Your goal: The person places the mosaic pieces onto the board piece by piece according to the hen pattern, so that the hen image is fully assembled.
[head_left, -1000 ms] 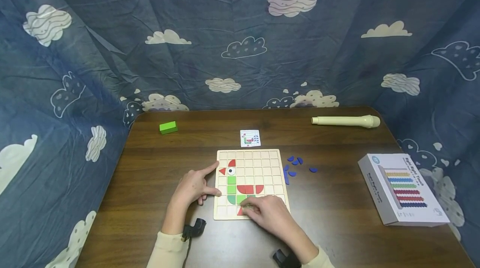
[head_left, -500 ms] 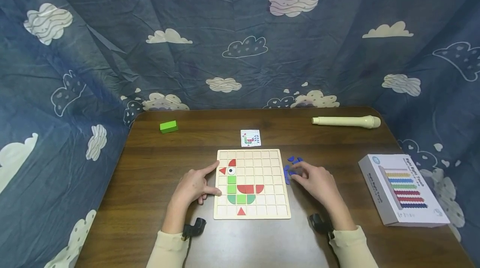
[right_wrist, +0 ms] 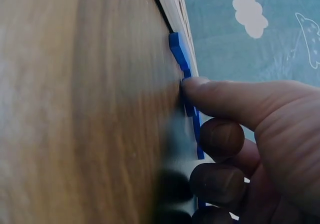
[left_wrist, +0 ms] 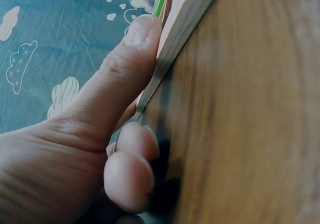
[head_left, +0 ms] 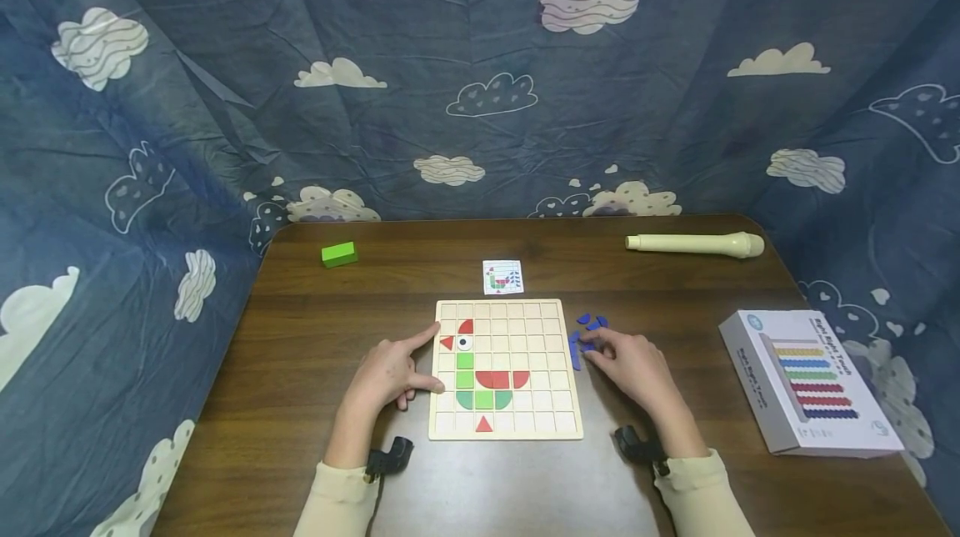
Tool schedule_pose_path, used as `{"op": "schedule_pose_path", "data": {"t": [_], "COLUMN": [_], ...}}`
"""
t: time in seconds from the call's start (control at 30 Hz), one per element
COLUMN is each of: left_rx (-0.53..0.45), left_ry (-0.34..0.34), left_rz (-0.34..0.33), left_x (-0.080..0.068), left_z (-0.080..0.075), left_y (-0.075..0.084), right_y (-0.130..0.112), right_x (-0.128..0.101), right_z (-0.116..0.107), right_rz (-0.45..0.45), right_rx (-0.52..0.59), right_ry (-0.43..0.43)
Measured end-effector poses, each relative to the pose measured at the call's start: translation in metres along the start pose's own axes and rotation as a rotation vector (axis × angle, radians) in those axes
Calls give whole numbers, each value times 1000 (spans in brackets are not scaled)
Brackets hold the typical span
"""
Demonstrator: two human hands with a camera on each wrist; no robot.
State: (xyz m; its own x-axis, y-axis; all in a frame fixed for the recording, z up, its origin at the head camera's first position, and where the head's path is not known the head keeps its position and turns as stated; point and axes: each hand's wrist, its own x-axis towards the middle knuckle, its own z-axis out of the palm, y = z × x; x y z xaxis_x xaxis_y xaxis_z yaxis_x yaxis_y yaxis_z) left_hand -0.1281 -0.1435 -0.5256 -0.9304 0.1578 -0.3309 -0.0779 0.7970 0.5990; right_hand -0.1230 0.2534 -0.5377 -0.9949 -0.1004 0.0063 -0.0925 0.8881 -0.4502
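Nearest to me, the person's two cream sleeves (head_left: 337,504) come in over the dark wooden table (head_left: 285,404), the hands well apart with the board between them. The left hand (head_left: 390,370) rests against the left edge of the pale wooden grid board (head_left: 540,420), forefinger and thumb laid straight along that edge and the other fingers loosely curled on the tabletop. On the board sit red, green and white pieces (head_left: 480,383) forming a bird shape in its left and middle squares. The right hand (head_left: 633,366) lies just right of the board, its thumb and fingertips closing on one of the blue pieces (head_left: 583,345) scattered on the table there; the wrist view shows the thumb pressed onto a blue piece (right_wrist: 187,101). Further right lies a white box (head_left: 810,383) with coloured stripes. Beyond the board lies a small pattern card (head_left: 502,277), and farther back a green block (head_left: 338,253) at left and a cream recorder (head_left: 693,244) at right, before the cloud-printed blue cloth (head_left: 480,62).
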Motion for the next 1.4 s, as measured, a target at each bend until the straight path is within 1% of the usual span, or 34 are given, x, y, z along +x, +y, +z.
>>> {"op": "schedule_pose_path", "data": {"t": [0.17,0.37,0.47,0.57,0.67,0.77,0.83,0.9,1.0,1.13,1.3,1.4], "left_rx": [6,7,2,1,-3,-5,-4,-3,-3,-9,0,5], "left_ry": [-7,-4,-6,-5,-3,-9,-13,-16,-15,-13,-3,-2], "left_rz": [-2,-15,-23,-30,-34,-27,-22,-17,-13,-18,-7,-12], "left_x": [1,2,2,2,3,4,5,5,5,4,3,3], "left_z": [1,0,0,-1,-1,0,1,1,2,1,1,1], "left_y": [0,1,0,0,0,-1,-1,-1,-1,-2,-2,-1], "right_y": [6,10,5,-10,-30,-48,-57,-61,-63,-62,-65,-67], "right_x": [0,3,4,7,11,15,18,21,23,25,26,26], "right_z": [1,1,-1,-6,-8,-4,1,6,14,19,20,20], "right_rz": [13,-9,-25,-73,-159,-235,-266,-275,-279,-296,-310,-319], "right_rx": [20,6,-6,-3,9,27,42,49,53,41,2,-9], "right_ry": [15,26,24,17,-16,-79,-129,-170,-200,-207,-214,-227]}}
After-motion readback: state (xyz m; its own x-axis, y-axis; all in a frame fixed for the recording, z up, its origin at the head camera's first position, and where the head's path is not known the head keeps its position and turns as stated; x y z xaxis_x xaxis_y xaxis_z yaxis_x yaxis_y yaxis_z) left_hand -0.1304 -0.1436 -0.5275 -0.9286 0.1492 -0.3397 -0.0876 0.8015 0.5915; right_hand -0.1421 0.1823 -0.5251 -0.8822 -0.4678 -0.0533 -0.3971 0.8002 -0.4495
